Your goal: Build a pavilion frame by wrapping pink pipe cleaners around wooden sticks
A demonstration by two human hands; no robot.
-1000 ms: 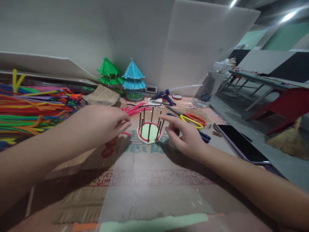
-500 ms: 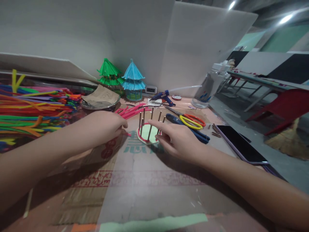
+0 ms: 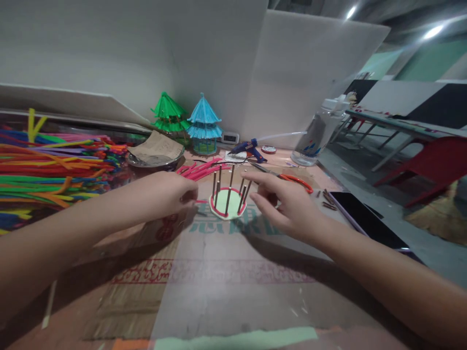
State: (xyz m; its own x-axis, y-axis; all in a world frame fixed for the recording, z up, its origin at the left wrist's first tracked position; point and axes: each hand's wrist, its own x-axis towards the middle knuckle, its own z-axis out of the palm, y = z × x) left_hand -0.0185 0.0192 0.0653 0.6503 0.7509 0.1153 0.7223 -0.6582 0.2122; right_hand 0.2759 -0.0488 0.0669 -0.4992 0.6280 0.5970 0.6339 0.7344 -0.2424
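A pale green polygonal base (image 3: 229, 198) rests on the table, edged in red, with several thin brown sticks (image 3: 228, 200) standing upright around it. My right hand (image 3: 284, 199) is at its right side, thumb and index finger apart, the index fingertip close to the stick tops. Whether it touches a stick I cannot tell. To the left of the base, my left hand (image 3: 173, 194) has its fingers curled, and a short pink pipe cleaner (image 3: 202, 201) sticks out from the fingertips. Behind the base lies a bunch of pink pipe cleaners (image 3: 204, 168).
Colourful pipe cleaners (image 3: 54, 165) fill the left. Behind stand a green roofed model (image 3: 168, 114), a blue one (image 3: 203, 121), a bowl (image 3: 156, 163), a glue gun (image 3: 248, 148) and a clear bottle (image 3: 315, 133). Orange-handled scissors (image 3: 301, 181) and a phone (image 3: 367, 218) lie right.
My right hand has drawn back slightly to the right from the base. My left hand has shifted a little right with the pink pipe cleaner. The yellow handles and blue tool are now hidden.
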